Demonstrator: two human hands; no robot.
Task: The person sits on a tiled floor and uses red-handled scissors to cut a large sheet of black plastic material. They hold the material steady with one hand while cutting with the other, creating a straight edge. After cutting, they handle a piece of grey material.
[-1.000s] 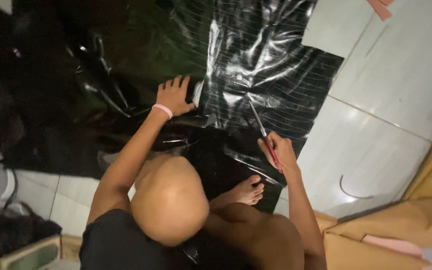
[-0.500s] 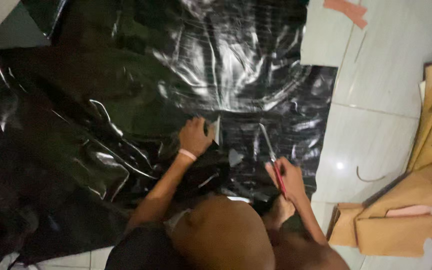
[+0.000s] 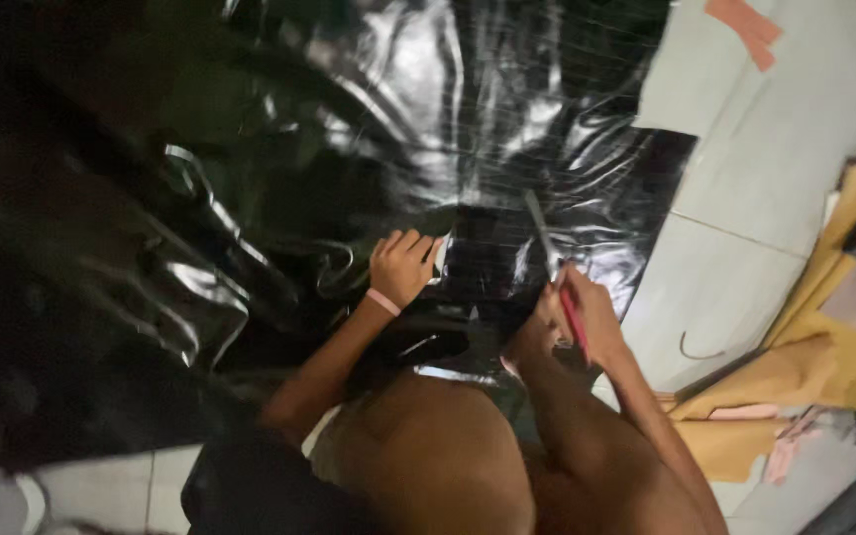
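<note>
Now: left hand (image 3: 403, 267) flat, fingers spread, pinning black sheet (image 3: 250, 198); right hand (image 3: 577, 317) fingers closed round red-handled blade (image 3: 552, 263). I'd keep sheet taut beside blade, stroke steady.

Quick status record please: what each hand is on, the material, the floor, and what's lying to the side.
left hand: pressed flat on the black plastic sheet, pink wristband on the wrist
right hand: gripping a red-handled cutting tool, blade tip on the sheet
sheet: glossy, wrinkled, spread over the floor
floor: pale tiles, bare to the right of the sheet
side items: yellow-brown paper pieces at right; an orange strip at top right
</note>
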